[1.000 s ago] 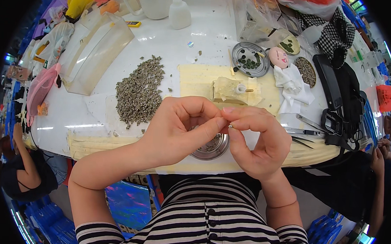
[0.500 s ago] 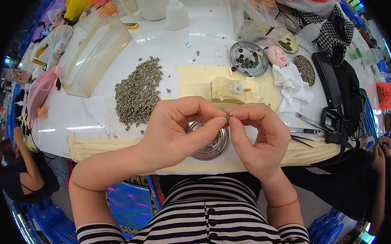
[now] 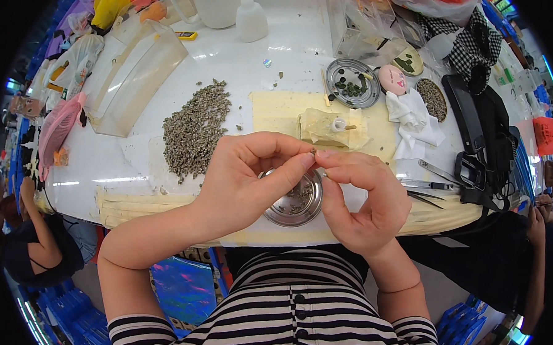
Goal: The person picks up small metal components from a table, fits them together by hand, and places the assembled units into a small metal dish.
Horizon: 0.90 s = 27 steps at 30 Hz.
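Right now, both bare hands are meeting over the near part of the white table (image 3: 135, 157), knuckles curled and fingertips close together. The left hand (image 3: 242, 180) is pinching a tiny dark piece (image 3: 313, 151) between thumb and index finger, its other fingers folding in behind. The right hand (image 3: 371, 198) is bringing its index fingertip up beside that piece, while its thumb and another finger are closing on a tiny pale piece (image 3: 326, 174); both bits are showing too small for their shape to be told. Beneath the fingers, a round metal dish (image 3: 314, 209) is resting on the table with small loose bits lying in it, the left hand partly covering its far side. To the left of the hands, a heap of small grey-brown pieces (image 3: 195, 132) is spreading across the table, a few strays lying just beside it. Beyond the hands, a tape-wrapped block (image 3: 312, 128) is sitting on a yellowish sheet (image 3: 267, 107). Farther off to the right, a round clear dish (image 3: 353, 104) is holding dark green pieces, with a pink oval thing (image 3: 392, 79) lying just beside it and a crumpled white cloth (image 3: 414, 120) lying nearer the person. A clear plastic bin (image 3: 123, 89) is standing left of the heap.
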### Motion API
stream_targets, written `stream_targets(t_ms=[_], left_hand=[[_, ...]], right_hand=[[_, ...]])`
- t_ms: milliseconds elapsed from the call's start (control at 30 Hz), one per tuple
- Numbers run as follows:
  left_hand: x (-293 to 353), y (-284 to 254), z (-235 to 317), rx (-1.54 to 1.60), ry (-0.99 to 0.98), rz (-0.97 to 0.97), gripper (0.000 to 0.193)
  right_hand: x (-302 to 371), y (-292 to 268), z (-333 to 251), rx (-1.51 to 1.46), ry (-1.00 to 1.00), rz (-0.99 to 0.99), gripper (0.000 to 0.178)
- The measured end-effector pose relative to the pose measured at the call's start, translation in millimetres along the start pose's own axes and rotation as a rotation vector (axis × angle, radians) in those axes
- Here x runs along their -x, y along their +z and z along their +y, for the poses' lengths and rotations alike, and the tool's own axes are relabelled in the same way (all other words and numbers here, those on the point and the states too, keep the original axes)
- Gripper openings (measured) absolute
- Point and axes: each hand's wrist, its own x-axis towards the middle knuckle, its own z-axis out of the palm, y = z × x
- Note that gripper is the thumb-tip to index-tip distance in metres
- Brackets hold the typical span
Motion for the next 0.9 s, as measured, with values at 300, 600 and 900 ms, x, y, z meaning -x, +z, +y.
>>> stream_targets(t_ms=[300, 600, 900], left_hand=[[-0.4, 0.2, -2.7, 0.033, 0.029, -0.005, 0.016], [1.2, -4.7, -4.9, -0.071, 0.013, 0.004, 0.014], [3.8, 0.5, 1.3, -0.173, 0.121, 0.023, 0.011]], right_hand=[[2.4, 0.1, -0.7, -0.07, 0.074, 0.015, 0.02], [-2.0, -0.8, -2.9, 0.054, -0.016, -0.089, 0.019], [-1.9, -3.2, -3.7, 0.024, 0.172, -0.001, 0.014]])
